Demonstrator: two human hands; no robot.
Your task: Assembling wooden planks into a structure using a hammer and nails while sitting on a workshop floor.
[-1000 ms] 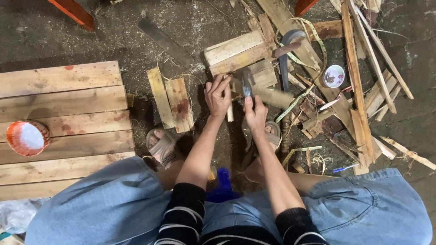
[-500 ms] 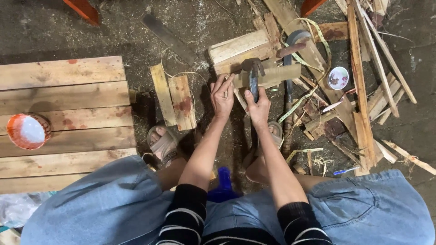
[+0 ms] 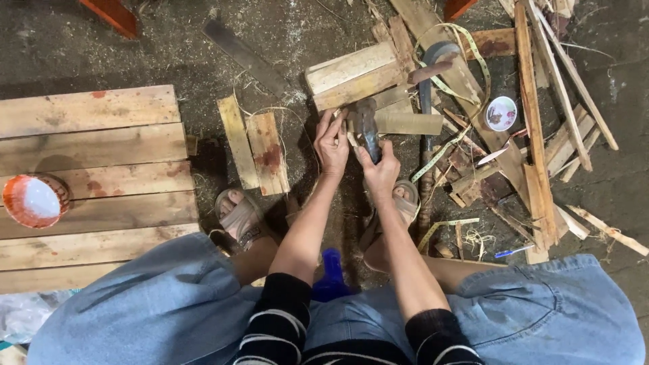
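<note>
My right hand (image 3: 380, 172) is closed around a dark metal hammer-like tool (image 3: 366, 127) whose head points away from me. Beside it, my left hand (image 3: 331, 143) pinches something small against the tool's left side; what it is I cannot make out. A pale wooden block (image 3: 410, 123) lies crosswise just right of the tool head. Both hands hover over the dirt floor, between my sandalled feet (image 3: 239, 217) and a stack of short planks (image 3: 351, 74).
A plank pallet (image 3: 94, 145) with an orange-rimmed bowl (image 3: 30, 201) lies at left. Two short boards (image 3: 253, 149) sit left of my hands. Scrap wood strips (image 3: 534, 135), a yellow tape measure (image 3: 443, 86), a round lid (image 3: 501, 113) and a blue pen (image 3: 512, 251) crowd the right.
The wooden block has shifted away from me, from beside my right hand to level with the tool head. My hands stay together and have barely moved.
</note>
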